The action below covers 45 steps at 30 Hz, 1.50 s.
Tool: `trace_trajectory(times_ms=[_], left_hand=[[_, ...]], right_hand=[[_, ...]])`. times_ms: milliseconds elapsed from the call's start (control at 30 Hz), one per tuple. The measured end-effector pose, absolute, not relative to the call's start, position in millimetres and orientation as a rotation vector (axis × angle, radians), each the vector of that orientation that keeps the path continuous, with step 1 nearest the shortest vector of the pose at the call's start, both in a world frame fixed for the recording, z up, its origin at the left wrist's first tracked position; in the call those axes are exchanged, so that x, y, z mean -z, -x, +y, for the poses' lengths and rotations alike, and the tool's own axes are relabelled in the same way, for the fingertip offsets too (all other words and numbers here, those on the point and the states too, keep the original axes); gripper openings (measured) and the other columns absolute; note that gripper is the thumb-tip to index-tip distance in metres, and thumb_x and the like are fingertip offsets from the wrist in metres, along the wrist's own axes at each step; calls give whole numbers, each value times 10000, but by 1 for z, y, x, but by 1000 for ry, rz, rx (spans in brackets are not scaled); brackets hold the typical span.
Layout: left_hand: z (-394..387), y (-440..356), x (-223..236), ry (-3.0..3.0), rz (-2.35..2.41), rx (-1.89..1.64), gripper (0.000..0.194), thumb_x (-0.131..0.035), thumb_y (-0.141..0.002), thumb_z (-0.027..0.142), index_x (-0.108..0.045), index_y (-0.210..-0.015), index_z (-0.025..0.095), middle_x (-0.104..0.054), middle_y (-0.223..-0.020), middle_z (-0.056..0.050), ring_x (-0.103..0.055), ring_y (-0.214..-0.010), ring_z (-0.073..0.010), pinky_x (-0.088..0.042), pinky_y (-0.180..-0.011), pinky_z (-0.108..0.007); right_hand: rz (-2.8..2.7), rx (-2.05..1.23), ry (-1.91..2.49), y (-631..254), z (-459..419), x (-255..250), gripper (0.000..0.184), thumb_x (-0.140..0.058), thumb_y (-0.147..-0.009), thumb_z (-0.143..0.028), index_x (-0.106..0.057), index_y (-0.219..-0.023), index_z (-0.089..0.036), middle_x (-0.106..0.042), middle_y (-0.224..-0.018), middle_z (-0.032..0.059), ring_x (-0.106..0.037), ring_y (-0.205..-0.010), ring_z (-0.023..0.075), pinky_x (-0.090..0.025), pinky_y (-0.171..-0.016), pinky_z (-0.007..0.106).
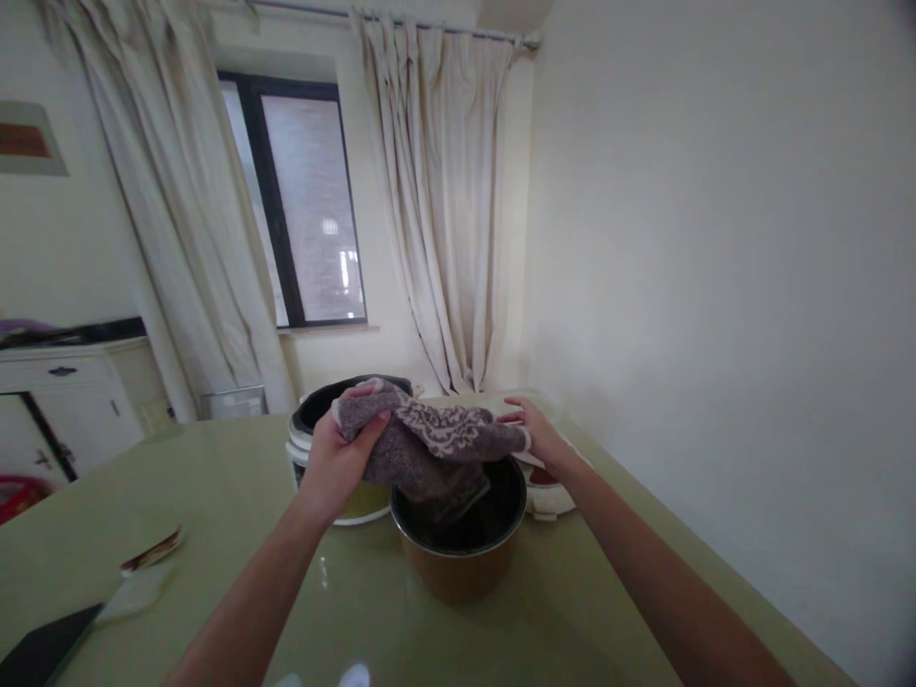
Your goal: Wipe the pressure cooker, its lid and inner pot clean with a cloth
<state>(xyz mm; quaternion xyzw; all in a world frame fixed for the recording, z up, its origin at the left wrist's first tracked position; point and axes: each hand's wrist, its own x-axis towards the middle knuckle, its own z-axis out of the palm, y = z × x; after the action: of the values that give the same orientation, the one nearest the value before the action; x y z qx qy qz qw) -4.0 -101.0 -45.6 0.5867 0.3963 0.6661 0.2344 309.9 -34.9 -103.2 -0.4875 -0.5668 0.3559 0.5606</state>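
**Patterned cloth [444,429] hung over a round pot [458,575]**

The left hand [344,456] grasped the patterned cloth, thumb pressed over its near side. The right hand [538,437] was beside the other end, fingers loosely spread; whether it gripped or merely touched could not be told. The patterned cloth lay at the left hand's three o'clock and the right hand's nine, bunched between them, its lower folds hanging at six o'clock over the pot's opening.

It was grey-brown, with a pale scrolling design across the middle and whitish edging at the ends. The fabric looked thick and soft.

The round pot had a dark interior, a thin shiny rim and a smooth brown outer wall. At its ten o'clock stood a white container [298,447] with a black inside; at its two o'clock, partly behind the right forearm, was a rounded white piece [552,500]. All stood on a glossy green table [565,615]. At eight o'clock lay a flat black object [50,641].
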Motion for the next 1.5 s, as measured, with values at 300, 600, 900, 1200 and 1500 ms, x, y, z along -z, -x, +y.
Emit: trace_trajectory(times_ms=[300, 600, 900, 1200, 1500], left_hand=[[-101, -31, 27, -2094, 1022, -1490, 561, -640, -850, 255, -594, -1408, 222, -716, -1225, -53, -670, -1098, -216, -495, -1034, -357], [-94, -25, 40, -2017, 1030, -989, 422, -664, -879, 577, -744, -772, 176, -659, -692, -14, -605, -685, -199, -452, -636, -282], [-85, 5, 65, -2517, 1439, -897, 356, -744, -815, 533, -681, -680, 209, -600, -895, -46, -600, -859, -233, -460, -801, -342], [-86, 18, 59, -1657, 1161, -1199, 491, -769, -756, 658, -720, -835, 175, -668, -735, 11, -594, -681, -160, -437, -604, -247], [-86, 19, 50, -1223, 1129, -1070, 429, -918, -647, 496, -776, -830, 135, -767, -756, -70, -679, -621, -182, -540, -588, -285]], right_hand=[[-1984, -711, 761, -253, -99, 61, 568, -802, -830, -430, -646, -1352, -266, -747, -1224, 60, -685, -1120, 254, -527, -998, 391], [-1536, -484, 960, -263, -80, 63, 270, -491, -973, -477, -639, -963, -251, -701, -925, 22, -641, -932, 233, -490, -868, 317], [-1206, -251, 1091, -304, -59, 37, 258, -438, -891, -484, -564, -870, -260, -672, -878, 38, -609, -914, 240, -485, -846, 333], [-1209, -1151, 1066, -326, -49, 53, 379, -833, -635, -501, -708, -821, -195, -782, -814, 90, -725, -781, 248, -566, -778, 375], [-1117, -510, 1117, -319, -35, 58, 415, -668, -766, -622, -651, -773, -208, -666, -732, 15, -619, -763, 214, -486, -746, 341]])
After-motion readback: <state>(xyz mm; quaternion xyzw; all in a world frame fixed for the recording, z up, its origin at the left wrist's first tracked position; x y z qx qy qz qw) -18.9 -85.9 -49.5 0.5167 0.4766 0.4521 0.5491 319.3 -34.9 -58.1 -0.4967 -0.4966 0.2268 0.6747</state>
